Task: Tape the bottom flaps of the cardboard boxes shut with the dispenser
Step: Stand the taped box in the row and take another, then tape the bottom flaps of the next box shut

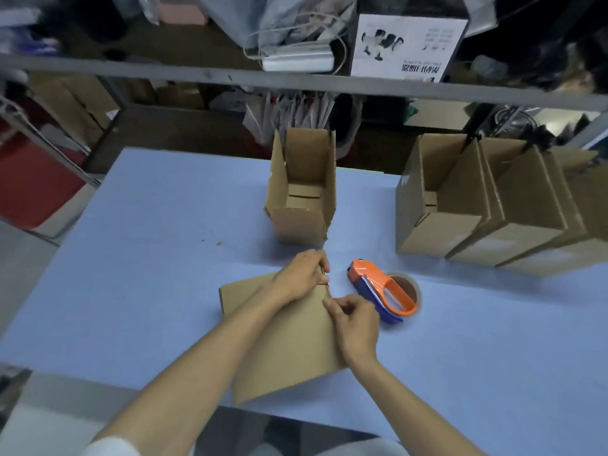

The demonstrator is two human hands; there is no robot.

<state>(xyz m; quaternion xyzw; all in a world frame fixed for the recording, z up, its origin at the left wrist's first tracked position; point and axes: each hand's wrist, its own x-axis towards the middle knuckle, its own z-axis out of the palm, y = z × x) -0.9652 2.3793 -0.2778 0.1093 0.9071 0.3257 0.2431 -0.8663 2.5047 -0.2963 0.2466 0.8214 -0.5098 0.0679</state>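
A flattened cardboard box lies on the blue table in front of me. My left hand pinches its far right edge near the corner. My right hand pinches the same edge a little nearer to me. An orange and blue tape dispenser with a brown tape roll lies on the table just right of my hands, touched by neither. An opened box stands upright behind the flat one.
A row of several upright open boxes stands at the right of the table. A grey shelf rail with bags and a white printed carton runs across the back. Red items sit at the far left.
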